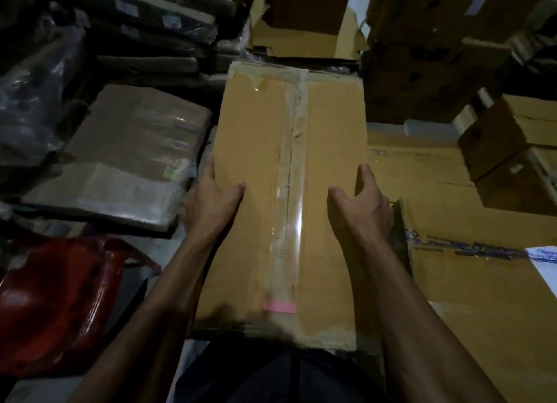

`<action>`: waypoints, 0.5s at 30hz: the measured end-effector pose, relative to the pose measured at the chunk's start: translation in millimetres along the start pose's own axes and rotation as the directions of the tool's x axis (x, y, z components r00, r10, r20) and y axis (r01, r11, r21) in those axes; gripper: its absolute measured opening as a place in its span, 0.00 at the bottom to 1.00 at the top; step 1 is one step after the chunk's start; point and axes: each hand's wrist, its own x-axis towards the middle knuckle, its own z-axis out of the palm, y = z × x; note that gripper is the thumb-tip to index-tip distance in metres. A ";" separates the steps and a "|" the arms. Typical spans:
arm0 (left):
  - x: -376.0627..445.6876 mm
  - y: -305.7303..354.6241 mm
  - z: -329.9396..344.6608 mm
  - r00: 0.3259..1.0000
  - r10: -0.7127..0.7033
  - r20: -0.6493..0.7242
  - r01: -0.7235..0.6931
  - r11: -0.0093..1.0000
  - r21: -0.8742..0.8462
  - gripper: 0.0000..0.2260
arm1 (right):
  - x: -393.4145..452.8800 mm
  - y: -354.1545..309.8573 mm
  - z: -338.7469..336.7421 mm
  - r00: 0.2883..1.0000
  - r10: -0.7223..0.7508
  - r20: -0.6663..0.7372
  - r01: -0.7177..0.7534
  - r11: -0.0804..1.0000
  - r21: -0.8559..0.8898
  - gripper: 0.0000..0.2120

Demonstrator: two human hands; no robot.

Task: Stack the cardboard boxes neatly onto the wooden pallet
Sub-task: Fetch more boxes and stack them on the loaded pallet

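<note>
Head view shows one long cardboard box (286, 191) in the middle, held up in front of the person. It has one strip of clear tape (291, 191) down its top and one small pink sticker (279, 307) near the close end. Two hands hold this box, one on each long side. The left hand (211, 200) grips the left edge, with its thumb on top and its fingers curled down over the side. The right hand (361, 206) grips the right edge, with its thumb on top and its fingers hooked over the edge. The box sits between the two hands, and both hands touch it near its middle.

Just to the right, lower down, lie big flat boxes (470, 270) with torn tape on them. Past them on the far right sit two smaller boxes (509, 161), one on top of the other. Behind, more brown boxes (422, 46) stand in tall piles. All the boxes look closed, so I cannot tell what is inside.

On the left lies one flat pack wrapped in plastic (126, 161), with dark flat packs (144, 31) piled behind it. One red plastic chair (54, 300) is at the bottom left.
</note>
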 end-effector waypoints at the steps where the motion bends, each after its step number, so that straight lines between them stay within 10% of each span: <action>1: 20.1 5.1 5.3 1.000 0.009 0.029 -0.009 1.000 0.005 0.36 | 12.9 -5.7 4.7 0.999 0.029 -0.014 -0.029 1.000 0.003 0.39; 15: 242.8 140.7 83.9 0.899 0.276 0.341 -0.230 0.958 -0.169 0.38 | 179.0 -62.7 5.0 0.904 0.338 -0.262 -0.329 0.941 0.079 0.38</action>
